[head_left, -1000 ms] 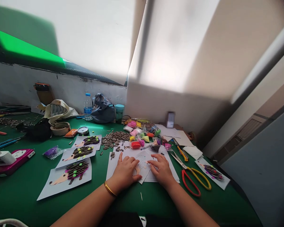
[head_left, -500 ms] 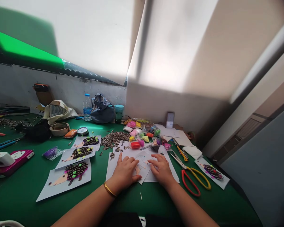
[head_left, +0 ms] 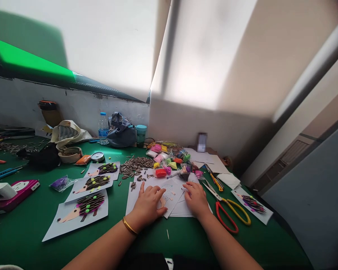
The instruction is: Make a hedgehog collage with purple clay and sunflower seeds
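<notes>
drawing (head_left: 169, 194) under left hand (head_left: 148, 202), purple clay (head_left: 59, 183) in bag (head_left: 69, 184)

A: Where's the cam looking from?
B: Person's head, facing fwd & tilting down over the green table (head_left: 146, 240).
A: How near's it sitting?
B: Pretty close: L hand (head_left: 148, 199) & R hand (head_left: 197, 198) are showing low ctr, wall (head_left: 81, 107) is standing farther off, bhd.

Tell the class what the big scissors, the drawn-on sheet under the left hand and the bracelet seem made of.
Scissors: blades probably steel, grey and shiny; red and yellow handles look smooth, perhaps plastic-coated.
Drawn-on sheet: paper or thin card, matt white and flat.
Bracelet: likely polished metal, golden and glinting; whether solid or plated, I can't tell.
</notes>
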The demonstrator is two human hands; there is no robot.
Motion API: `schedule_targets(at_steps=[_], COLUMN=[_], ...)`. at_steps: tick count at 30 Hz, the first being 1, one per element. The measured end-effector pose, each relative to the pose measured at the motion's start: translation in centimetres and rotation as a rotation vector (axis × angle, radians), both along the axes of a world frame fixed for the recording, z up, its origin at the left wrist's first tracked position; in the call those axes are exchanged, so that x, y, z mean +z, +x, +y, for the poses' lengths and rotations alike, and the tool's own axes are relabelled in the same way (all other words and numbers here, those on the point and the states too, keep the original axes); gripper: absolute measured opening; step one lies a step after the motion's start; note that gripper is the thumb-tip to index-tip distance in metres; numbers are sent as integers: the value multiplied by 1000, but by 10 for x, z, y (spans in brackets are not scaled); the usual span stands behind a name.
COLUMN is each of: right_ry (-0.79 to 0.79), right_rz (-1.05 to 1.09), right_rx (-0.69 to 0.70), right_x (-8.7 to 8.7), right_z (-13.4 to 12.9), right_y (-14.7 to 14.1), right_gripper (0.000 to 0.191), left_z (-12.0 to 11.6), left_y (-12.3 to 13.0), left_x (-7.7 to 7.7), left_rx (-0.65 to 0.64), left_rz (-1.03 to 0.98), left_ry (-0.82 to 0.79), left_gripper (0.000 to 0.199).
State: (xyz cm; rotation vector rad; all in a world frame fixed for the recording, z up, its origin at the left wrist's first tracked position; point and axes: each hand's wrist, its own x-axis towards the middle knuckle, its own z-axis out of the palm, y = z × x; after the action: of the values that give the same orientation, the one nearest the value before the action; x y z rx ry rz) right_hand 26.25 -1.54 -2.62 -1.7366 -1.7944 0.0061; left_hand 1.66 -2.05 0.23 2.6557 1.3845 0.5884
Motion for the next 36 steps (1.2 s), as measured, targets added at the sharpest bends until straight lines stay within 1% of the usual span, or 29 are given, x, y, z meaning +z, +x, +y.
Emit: schedule_targets(at_steps=[4, 9, 15, 20, 24, 25, 28, 29, 32, 36], right_ry=[-26, -25, -13, -31, -19, -18, -26, -26, -33, -40], right_rz=[-67, -88, -58, -131, -144, -151, -180, -179, -150, -162], right_rx=[38, 131, 43, 151, 76, 80, 164, 159, 82, 145], right_x=[-2, 0, 1, 1, 2, 2, 3, 4, 4, 3], right_z=[0, -4, -5, -8, -10, -11, -12, -12, -12, -13], right_y=[-3, -3, -1, -6, -8, -8, -9, -9, -9, -8], right_gripper=[39, 37, 40, 40, 40, 41, 42, 42, 41, 42], left_z=[-1, 0, 0, 0, 0, 0, 0, 0, 2, 3], left_y=[0, 0, -1, -1, -1, -1, -1, -1, -1, -1], left_x=[1, -1, 0, -1, -1, -1, 0, 0, -1, -1], left_rx=[8, -1, -4, -8, -7, -7, -8, -8, -15, -24], left_rz=[12, -6, -10, -2, -1, -1, 1, 3, 9, 4], left_ry=[-20, -14, -25, -21, -19, -20, -23, -24, -26, -28], left_gripper=[56, 56, 57, 59, 59, 59, 60, 60, 61, 64])
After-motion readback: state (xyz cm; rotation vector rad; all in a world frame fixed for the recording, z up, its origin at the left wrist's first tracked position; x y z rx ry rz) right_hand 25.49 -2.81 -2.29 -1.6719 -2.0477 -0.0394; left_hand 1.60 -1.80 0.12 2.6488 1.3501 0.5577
